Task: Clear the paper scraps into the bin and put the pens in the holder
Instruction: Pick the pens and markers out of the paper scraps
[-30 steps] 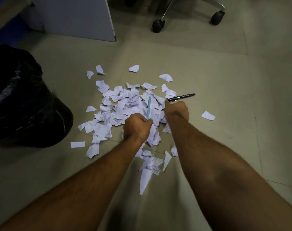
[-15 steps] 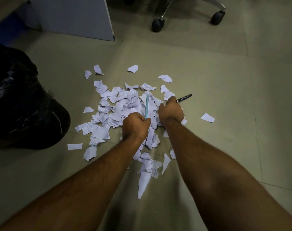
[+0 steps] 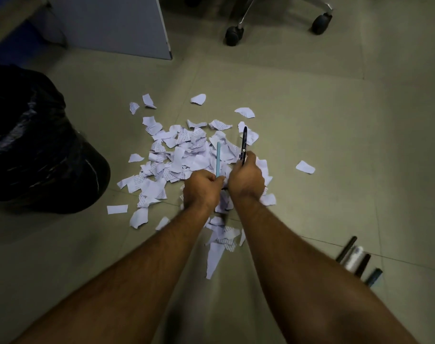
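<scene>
**Second pen lifted off the floor**

The right hand (image 3: 246, 178) has just picked the black pen (image 3: 244, 145) off the floor, fingers clenched round it; a moment ago it lay flat beside the pile. The left hand (image 3: 202, 188) still grips the blue pen (image 3: 218, 158). The paper scraps (image 3: 184, 150) remain on the floor beside the bin (image 3: 38, 145); no holder is clearly visible.

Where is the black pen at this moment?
The black pen stands nearly upright in the right hand, mid-frame over the white paper scraps, just right of the light blue pen.
</scene>
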`<state>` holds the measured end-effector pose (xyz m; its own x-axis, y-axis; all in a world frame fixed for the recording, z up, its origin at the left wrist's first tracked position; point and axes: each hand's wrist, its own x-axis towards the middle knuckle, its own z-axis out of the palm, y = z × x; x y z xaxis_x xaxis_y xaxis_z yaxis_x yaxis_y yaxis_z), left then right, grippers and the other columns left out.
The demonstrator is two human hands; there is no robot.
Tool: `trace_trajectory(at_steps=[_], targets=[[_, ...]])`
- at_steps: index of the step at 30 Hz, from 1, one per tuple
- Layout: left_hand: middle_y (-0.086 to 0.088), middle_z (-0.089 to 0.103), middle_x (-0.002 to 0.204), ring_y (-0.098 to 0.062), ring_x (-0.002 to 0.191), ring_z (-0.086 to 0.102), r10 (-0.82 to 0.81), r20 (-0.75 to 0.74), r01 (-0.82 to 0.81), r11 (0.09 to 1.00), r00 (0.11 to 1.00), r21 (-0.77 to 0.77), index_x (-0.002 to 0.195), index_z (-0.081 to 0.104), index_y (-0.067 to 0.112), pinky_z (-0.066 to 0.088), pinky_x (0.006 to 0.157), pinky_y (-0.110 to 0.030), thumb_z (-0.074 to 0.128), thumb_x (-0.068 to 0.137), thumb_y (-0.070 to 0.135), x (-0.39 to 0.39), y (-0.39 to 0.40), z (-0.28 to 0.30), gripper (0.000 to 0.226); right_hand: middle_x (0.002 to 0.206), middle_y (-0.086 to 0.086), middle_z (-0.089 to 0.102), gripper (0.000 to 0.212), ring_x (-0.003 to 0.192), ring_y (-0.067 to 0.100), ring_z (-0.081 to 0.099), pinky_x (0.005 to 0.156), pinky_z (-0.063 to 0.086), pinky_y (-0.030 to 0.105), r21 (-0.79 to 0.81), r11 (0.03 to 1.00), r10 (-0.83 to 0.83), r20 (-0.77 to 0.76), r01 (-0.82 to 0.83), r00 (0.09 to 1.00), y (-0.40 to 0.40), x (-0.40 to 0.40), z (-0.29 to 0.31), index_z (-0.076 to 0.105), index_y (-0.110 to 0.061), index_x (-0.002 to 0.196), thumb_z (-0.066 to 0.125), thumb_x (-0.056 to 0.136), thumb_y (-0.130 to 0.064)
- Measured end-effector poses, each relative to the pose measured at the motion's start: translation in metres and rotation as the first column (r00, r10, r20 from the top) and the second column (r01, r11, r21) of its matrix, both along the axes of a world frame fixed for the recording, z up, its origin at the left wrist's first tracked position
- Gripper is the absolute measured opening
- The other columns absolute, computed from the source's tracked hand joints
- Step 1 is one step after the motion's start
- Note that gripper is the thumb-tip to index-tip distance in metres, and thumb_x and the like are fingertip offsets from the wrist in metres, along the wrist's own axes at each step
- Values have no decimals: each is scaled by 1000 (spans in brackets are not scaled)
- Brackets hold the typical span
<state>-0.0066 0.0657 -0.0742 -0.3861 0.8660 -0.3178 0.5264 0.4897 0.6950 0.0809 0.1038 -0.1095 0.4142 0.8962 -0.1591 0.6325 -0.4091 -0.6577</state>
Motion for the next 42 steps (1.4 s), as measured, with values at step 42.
trace_trajectory(at_steps=[42], targets=[[-10, 74, 97, -25, 88, 69, -871, -97, 849, 490, 481, -199, 94, 73, 8, 58, 79, -33, 65, 88, 25, 262, -158, 1, 19, 131, 6, 53, 50, 118, 27, 53, 89, 51, 39, -312, 541, -825, -18, 781, 565, -285, 196, 16, 50, -21, 131, 68, 87, -37]])
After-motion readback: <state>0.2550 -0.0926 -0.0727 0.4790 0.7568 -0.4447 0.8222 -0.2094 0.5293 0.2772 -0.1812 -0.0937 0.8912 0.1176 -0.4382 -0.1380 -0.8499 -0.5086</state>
